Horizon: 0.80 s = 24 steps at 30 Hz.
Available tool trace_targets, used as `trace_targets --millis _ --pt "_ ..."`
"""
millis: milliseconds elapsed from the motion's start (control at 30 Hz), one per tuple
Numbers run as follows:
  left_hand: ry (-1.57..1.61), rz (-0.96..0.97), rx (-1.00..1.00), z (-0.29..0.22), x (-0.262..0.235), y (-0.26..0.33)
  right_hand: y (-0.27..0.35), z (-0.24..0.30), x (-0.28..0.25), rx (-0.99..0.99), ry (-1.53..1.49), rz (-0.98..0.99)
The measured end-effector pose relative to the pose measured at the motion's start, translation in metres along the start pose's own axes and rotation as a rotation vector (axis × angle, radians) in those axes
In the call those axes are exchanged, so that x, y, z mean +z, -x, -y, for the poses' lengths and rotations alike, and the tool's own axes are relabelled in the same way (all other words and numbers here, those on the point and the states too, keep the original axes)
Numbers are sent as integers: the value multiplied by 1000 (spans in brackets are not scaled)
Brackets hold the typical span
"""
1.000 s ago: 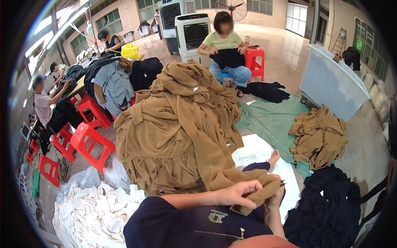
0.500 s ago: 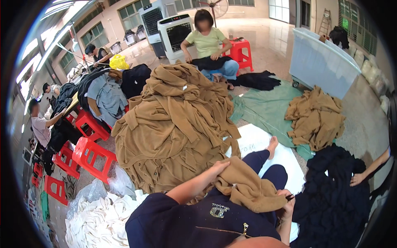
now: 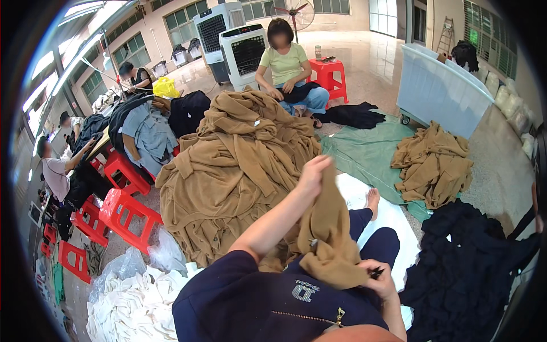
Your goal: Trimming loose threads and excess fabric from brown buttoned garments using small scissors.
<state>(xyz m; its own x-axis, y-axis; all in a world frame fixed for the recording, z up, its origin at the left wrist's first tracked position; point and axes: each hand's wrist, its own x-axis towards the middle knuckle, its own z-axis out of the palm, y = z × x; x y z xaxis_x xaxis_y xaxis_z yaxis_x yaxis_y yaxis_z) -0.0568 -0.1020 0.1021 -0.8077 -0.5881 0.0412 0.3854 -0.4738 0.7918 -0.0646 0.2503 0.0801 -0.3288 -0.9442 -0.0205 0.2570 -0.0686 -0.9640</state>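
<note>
My left hand [image 3: 315, 175] is raised in front of the pile, its fingers closed on one end of a brown knit garment [image 3: 326, 228]. The garment hangs stretched from there down toward my lap. Close to its lower end, my right hand [image 3: 383, 280] is closed around a small black pointed tool [image 3: 376, 273]; its exact kind is too small to make out. Whether these fingers also pinch the cloth, I cannot tell. Just beyond my left arm rises a big heap of brown knit garments [image 3: 228, 171].
White garments [image 3: 134, 308] lie at my left, near red stools [image 3: 128, 216]. Dark garments [image 3: 456, 273] are heaped at my right, a smaller brown pile [image 3: 433, 162] beyond. A white sheet [image 3: 399, 233] lies under my legs. A seated co-worker [image 3: 288, 71] handles black cloth; a wheeled bin [image 3: 441, 85] stands far right.
My left hand has risen and moved slightly right, pulling the brown garment from bunched to stretched. My right hand has shifted a little left. At right, another person's hand has drawn dark cloth outward.
</note>
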Motion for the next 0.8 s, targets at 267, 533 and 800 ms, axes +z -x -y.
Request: trace_targets --millis 267,533,800 --pt "-409 1186 -140 61 130 85 -21 50 28 -259 204 371" --pt "-625 1427 -664 119 59 137 -13 28 -46 -36 333 -394" --pt "-1147 1396 -366 -9 48 145 -57 -46 -99 41 1014 -534"
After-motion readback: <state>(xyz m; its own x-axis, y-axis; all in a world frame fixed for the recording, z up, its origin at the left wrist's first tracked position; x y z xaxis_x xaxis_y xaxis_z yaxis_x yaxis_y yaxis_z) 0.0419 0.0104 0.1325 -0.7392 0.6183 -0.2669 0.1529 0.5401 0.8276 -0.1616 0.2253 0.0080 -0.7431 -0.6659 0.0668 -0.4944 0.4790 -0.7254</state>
